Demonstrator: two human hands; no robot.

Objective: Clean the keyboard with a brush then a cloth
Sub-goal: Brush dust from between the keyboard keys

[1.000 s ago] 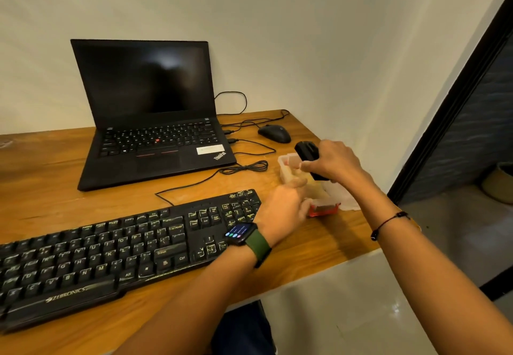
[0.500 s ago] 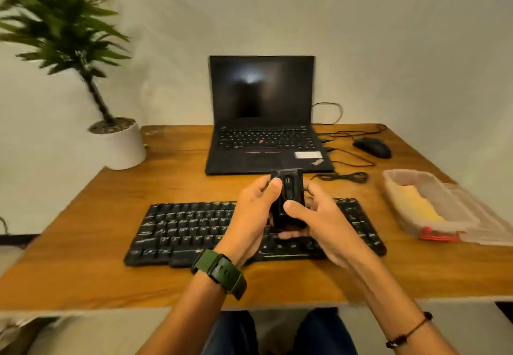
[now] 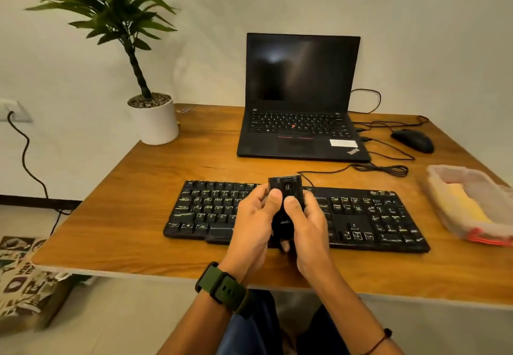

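Observation:
A black keyboard (image 3: pixel 366 216) lies across the wooden desk (image 3: pixel 138 221) in front of me. Above its middle, both hands hold a small black brush tool (image 3: pixel 286 188) upright. My left hand (image 3: pixel 254 224) grips its left side with the thumb on the front face. My right hand (image 3: pixel 308 224) grips its right side, thumb also on the front. The tool's lower part is hidden between my palms. A yellow cloth (image 3: pixel 463 204) lies inside a clear plastic container (image 3: pixel 444 177) at the desk's right edge.
An open black laptop (image 3: pixel 299 127) stands behind the keyboard. A black mouse (image 3: pixel 413 139) and looped cables (image 3: pixel 385 170) lie to its right. A potted plant in a white pot (image 3: pixel 155 121) stands at the back left corner.
A second ago my hands were at the container on the right, the right one holding the black tool. They brought it over the keyboard's middle, where both now hold it. The view turned left.

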